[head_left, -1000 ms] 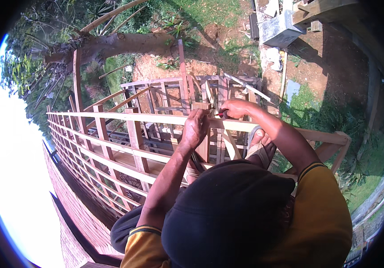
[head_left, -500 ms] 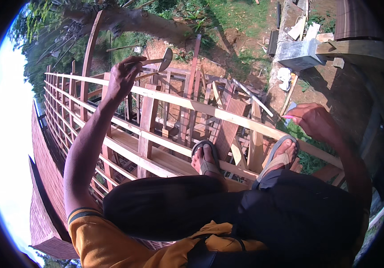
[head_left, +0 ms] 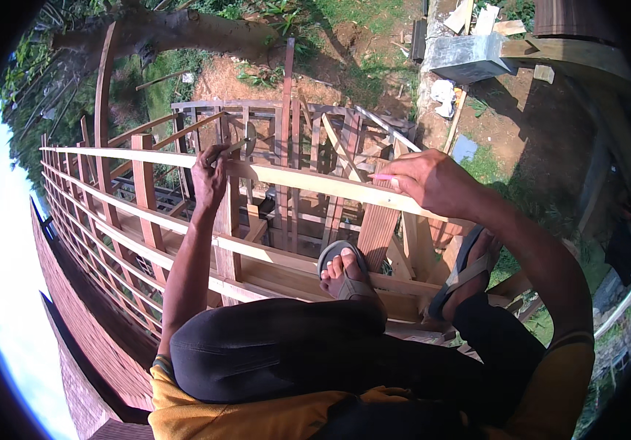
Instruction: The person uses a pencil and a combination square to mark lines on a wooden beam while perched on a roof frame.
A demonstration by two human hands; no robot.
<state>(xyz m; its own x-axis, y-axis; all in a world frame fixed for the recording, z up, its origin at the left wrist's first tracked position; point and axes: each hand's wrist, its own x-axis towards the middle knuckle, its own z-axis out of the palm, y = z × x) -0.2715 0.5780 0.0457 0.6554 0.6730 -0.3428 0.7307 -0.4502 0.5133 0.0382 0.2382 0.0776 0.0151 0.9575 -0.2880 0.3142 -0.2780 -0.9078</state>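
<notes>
Pink and slim, a stick sits pinched between the closed fingertips of my right hand, over the pale batten. My left hand curls tightly around a curved-headed tool, by the same batten; whether it touches the wood, I cannot tell.

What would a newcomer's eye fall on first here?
Probably the long pale batten crossing mid-picture, with open timber framing and ground below. At it, the right hand holds a slim pink thing, while the left hand, farther left, grips a tool with a rounded head. Then the sandaled left foot, lower centre, and bright sky at far left.
</notes>
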